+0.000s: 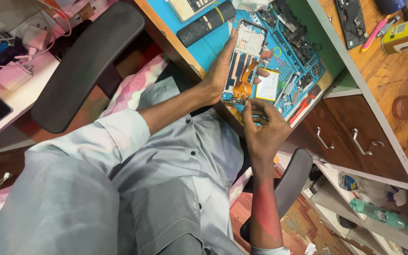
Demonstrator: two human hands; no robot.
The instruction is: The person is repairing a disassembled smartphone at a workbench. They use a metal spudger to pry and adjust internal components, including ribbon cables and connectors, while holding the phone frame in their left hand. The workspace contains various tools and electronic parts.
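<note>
Gripping along its long side, the left hand (220, 71) is holding an opened phone frame (242, 61) — its inner side is being turned toward the camera, with an orange flex cable (245, 80) exposed in the lower half. The frame is being held tilted above the near edge of the blue work mat (199, 49), with the fingers wrapped behind it and their tips showing at its far side. The right hand (263, 127) is being kept at the bottom end of the frame, fingers drawn narrowly together at the lower connector area; whether a tool is being pinched there cannot be told. A black remote control (206, 23) is lying on the mat near its far edge. Small parts and tools are being stored in the mat's compartments — a red-handled tool (303, 106) is lying near its right corner.
</note>
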